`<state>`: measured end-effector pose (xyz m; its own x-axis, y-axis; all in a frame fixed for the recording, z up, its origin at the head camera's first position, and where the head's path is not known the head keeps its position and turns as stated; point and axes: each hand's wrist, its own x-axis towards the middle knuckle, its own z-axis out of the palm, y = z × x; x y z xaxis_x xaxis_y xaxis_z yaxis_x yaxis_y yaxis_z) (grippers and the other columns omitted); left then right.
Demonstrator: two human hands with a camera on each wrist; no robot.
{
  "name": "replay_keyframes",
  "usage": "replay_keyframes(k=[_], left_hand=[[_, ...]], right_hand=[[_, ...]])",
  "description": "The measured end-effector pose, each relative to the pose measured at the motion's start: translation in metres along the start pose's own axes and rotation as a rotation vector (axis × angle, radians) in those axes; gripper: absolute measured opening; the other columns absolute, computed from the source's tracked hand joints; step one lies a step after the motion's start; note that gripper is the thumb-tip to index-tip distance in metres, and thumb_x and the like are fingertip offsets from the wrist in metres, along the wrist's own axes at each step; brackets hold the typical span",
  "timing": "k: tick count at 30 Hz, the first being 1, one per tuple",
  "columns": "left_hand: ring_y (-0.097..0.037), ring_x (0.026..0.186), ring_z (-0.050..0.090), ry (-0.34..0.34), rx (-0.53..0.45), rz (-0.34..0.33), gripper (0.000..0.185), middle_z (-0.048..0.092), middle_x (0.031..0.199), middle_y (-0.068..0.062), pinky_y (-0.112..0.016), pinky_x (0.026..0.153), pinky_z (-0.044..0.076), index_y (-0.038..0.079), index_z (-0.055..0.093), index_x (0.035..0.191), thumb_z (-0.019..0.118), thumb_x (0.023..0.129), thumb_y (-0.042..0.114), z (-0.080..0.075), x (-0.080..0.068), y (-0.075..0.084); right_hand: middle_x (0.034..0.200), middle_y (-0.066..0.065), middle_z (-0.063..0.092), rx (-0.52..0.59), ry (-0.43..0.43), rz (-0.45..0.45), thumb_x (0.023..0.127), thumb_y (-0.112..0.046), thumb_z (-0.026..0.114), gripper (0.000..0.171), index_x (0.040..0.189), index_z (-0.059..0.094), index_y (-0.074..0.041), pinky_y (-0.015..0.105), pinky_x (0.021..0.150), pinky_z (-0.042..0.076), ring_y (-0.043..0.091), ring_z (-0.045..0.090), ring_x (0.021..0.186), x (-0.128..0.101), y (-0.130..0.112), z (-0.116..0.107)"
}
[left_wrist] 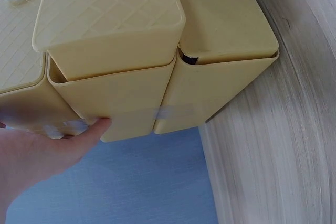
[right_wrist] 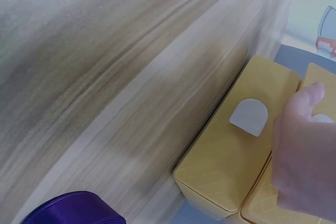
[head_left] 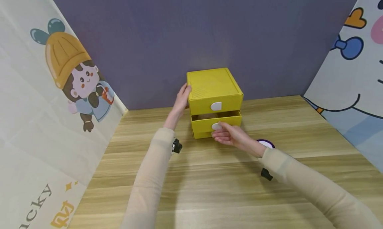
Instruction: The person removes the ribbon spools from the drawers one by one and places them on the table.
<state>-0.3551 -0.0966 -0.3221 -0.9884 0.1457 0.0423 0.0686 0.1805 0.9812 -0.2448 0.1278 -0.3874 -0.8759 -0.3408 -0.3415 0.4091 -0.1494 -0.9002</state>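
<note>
The right hand's (head_left: 231, 136) fingers pinch the white tab (head_left: 216, 126) on the lower drawer (head_left: 215, 124), which sits slightly pulled out of the yellow box (head_left: 213, 89). The left hand's (head_left: 182, 97) fingers lie straight against the box's left side, grasping nothing. The box stands on the bench (head_left: 209, 182) by the purple wall, with a purple lid (head_left: 265, 143) just right of it.

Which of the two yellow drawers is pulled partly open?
The lower drawer: a dark gap shows above its front, and the right hand grips its white handle. The upper drawer sits flush.
</note>
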Motion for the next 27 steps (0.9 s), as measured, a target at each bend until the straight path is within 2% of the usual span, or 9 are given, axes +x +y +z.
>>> replay_keyframes(k=[8,14,17,20,27], left_hand=[[-0.025,0.155,0.017,-0.006,-0.026,-0.014,0.066,0.015,0.168,-0.002,-0.051,0.123,0.025,0.023,0.015,0.161,0.037,0.105,0.05,0.002,-0.002,0.002],[-0.026,0.154,0.02,0.007,-0.04,-0.008,0.065,0.016,0.168,-0.003,-0.054,0.119,0.032,0.023,0.017,0.161,0.038,0.105,0.049,0.002,-0.003,0.003],[-0.026,0.154,0.021,0.0,-0.035,-0.011,0.066,0.015,0.168,-0.003,-0.056,0.116,0.035,0.024,0.016,0.161,0.037,0.104,0.05,0.002,-0.003,0.003],[-0.027,0.153,0.022,-0.01,-0.033,-0.008,0.067,0.015,0.168,-0.004,-0.057,0.115,0.036,0.023,0.015,0.161,0.037,0.104,0.05,0.002,-0.004,0.003],[-0.027,0.153,0.022,-0.007,-0.048,-0.007,0.067,0.014,0.168,-0.004,-0.057,0.115,0.036,0.023,0.015,0.161,0.038,0.104,0.05,0.001,-0.004,0.003]], right_hand=[[0.091,0.003,0.078,-0.035,-0.005,0.003,0.103,-0.041,0.051,0.065,0.139,0.046,0.012,0.021,0.077,0.06,0.008,0.074,0.079,-0.01,0.004,-0.001],[0.091,0.005,0.078,-0.038,-0.015,0.011,0.103,-0.04,0.052,0.05,0.119,0.062,0.006,0.023,0.078,0.06,0.009,0.074,0.078,-0.016,0.007,0.0],[0.091,0.005,0.078,-0.037,-0.022,0.018,0.103,-0.04,0.052,0.045,0.113,0.065,0.003,0.024,0.08,0.06,0.009,0.074,0.077,-0.02,0.009,0.0],[0.09,0.006,0.078,-0.035,-0.009,0.031,0.102,-0.04,0.053,0.049,0.117,0.064,0.005,0.024,0.079,0.06,0.009,0.074,0.077,-0.024,0.011,0.001],[0.091,0.004,0.078,-0.061,-0.021,0.037,0.103,-0.04,0.052,0.065,0.134,0.048,0.017,0.023,0.078,0.06,0.008,0.074,0.076,-0.033,0.017,0.002]])
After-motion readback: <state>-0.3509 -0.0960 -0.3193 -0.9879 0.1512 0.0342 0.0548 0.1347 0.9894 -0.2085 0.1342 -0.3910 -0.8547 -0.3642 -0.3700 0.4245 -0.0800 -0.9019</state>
